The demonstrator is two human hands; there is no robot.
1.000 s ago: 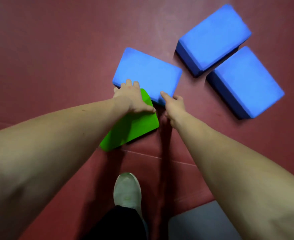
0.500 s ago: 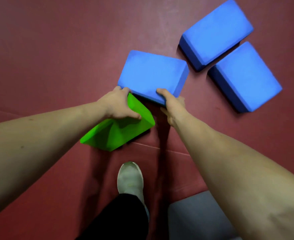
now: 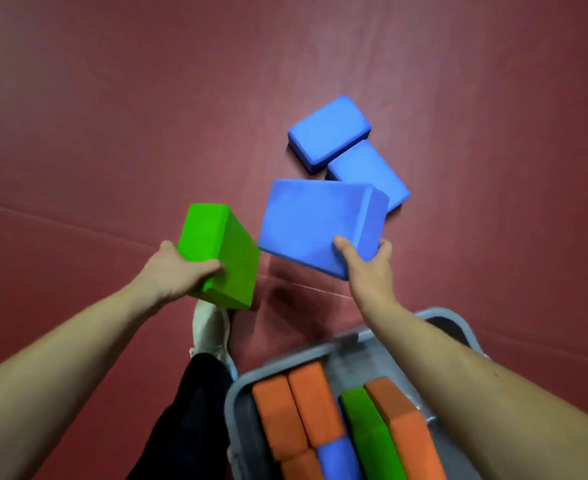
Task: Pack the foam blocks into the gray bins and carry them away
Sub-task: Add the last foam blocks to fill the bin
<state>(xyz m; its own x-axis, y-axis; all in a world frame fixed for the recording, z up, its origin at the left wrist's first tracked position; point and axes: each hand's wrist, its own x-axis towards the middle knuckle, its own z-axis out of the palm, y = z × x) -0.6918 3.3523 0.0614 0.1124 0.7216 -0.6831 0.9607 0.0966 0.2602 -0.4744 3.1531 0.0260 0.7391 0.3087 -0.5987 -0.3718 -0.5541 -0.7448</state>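
Both blocks are up in the air now. The left hand (image 3: 178, 271) holds the green block (image 3: 221, 254) tight. Its fingers wrap round the end of the block nearest the wrist, and the rest of the block sticks out past the fingers. The right hand (image 3: 368, 268) holds the big blue block (image 3: 317, 223) by its near corner. The thumb presses on the wide face and the fingers curl round the other side.

A moment ago the blue block lay flat on the red floor (image 3: 147, 116), with the right hand just touching its near edge. The green block was only tipped up on one side. Now neither one touches the floor. So the picking up is done, and I think dropping them in comes next.

The gray bin (image 3: 453, 315) is below the right arm, close behind the wrist. More of the bin shows now than before. Orange blocks (image 3: 315, 400), a green one (image 3: 365, 427) and a blue one (image 3: 337, 459) stand packed inside it. The end of the bin under the right wrist looks like it has room.

Two more blue blocks (image 3: 329, 131) (image 3: 368, 173) lie on the floor, out past the right hand's fingers. They touch each other, the same as before. They are not packed yet, so the job is not finished. A white shoe (image 3: 209, 327) stands under the green block.
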